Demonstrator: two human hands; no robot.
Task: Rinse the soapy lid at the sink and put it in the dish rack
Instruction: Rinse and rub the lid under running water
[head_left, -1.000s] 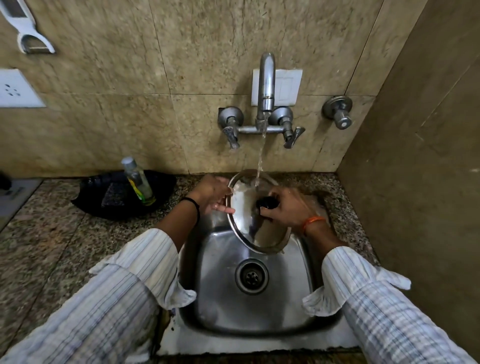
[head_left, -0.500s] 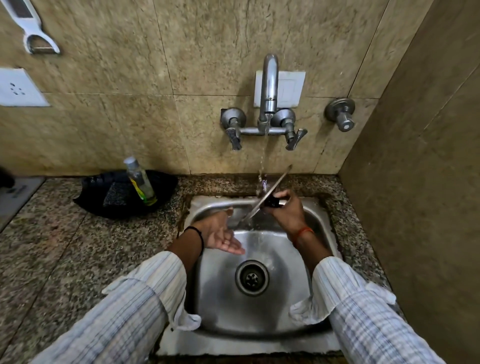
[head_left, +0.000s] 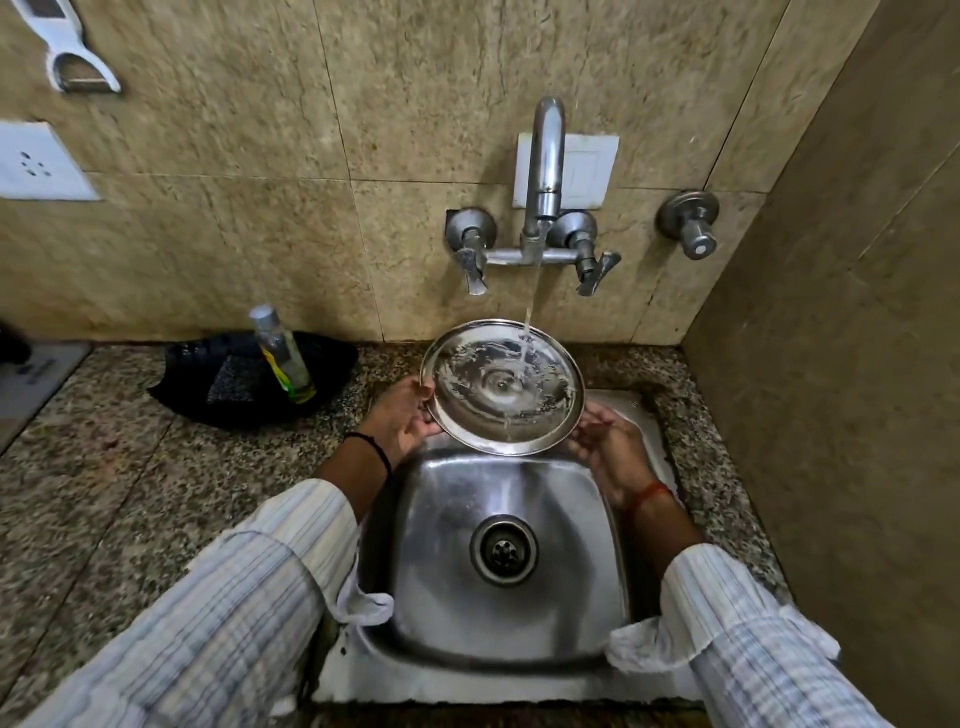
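Observation:
A round steel lid (head_left: 501, 387) is held above the back of the steel sink (head_left: 511, 525), its inner side facing up toward me. Water from the wall tap (head_left: 543, 176) falls on its upper right part and spreads over it. My left hand (head_left: 402, 418) grips the lid's left rim. My right hand (head_left: 605, 441) holds the lower right rim from beneath. The knob side of the lid is hidden underneath. No dish rack is in view.
A black tray (head_left: 249, 382) with a clear bottle (head_left: 283, 356) and a scrub pad sits on the granite counter (head_left: 119, 483) left of the sink. A tiled wall closes in on the right. A peeler (head_left: 67, 49) and a socket (head_left: 36, 163) hang on the back wall.
The lid was turned from knob-side toward me, through edge-on, to inner side up under the stream. My left hand came back onto its rim and my right hand left the knob for the rim.

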